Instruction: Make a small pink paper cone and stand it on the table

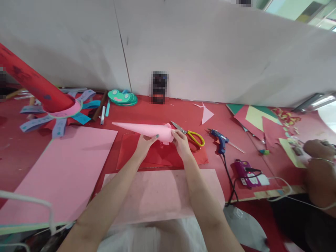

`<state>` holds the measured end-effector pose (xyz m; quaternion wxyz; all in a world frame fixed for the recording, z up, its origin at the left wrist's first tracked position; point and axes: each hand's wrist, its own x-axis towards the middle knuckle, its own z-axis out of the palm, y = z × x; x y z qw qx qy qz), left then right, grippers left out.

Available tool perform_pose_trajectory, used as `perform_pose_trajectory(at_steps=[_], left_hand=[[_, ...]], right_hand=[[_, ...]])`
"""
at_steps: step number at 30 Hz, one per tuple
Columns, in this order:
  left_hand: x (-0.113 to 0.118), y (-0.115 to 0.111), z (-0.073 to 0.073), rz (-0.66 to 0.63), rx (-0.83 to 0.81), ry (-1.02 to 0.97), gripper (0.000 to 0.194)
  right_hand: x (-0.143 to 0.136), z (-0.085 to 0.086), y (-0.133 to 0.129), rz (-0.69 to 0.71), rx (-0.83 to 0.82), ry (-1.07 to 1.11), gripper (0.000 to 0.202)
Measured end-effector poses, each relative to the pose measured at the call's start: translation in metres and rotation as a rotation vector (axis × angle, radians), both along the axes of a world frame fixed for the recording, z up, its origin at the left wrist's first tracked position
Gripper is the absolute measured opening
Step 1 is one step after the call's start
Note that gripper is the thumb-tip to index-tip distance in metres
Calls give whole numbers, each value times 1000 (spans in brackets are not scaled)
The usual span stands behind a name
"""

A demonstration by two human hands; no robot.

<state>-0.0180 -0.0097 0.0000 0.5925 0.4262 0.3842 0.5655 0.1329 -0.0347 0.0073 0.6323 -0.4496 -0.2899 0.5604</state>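
A pink paper cone (154, 130) lies sideways between my hands, its point to the left and its wide end to the right. My left hand (147, 142) grips it from below near the middle, thumb against the paper. At the wide end, my right hand (180, 139) pinches the rim, where small tabs stick out. Beneath the cone is a red sheet (157, 155) on the table. Yellow-handled scissors (195, 137) rest just right of my right hand, blades partly hidden behind it. Further right lies a blue glue gun (219, 138) with a clear glue stick in it.
Large pink sheets (65, 168) lie at left, beside a tall red cone (39, 84) with paper strips round its base. Green paper cutouts (122, 98) sit near the wall. A purple power socket (246, 174) with cables stands right, near another person's arm (321, 175). Paper scraps (207, 113) lie behind.
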Motion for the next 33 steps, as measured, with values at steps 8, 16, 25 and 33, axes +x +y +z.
perform_pose_trajectory(at_steps=[8, 16, 25, 33], left_hand=[[-5, -7, 5, -89, 207, 258, 51], [0, -10, 10, -86, 202, 269, 47], [0, -9, 8, -67, 226, 269, 46], [-1, -11, 11, -56, 233, 293, 45]], right_hand=[[4, -1, 3, -126, -70, -85, 28], [5, -7, 5, -288, 21, -310, 27], [0, 7, 1, -282, 106, -405, 26], [-3, 11, -2, -251, 140, -404, 23]])
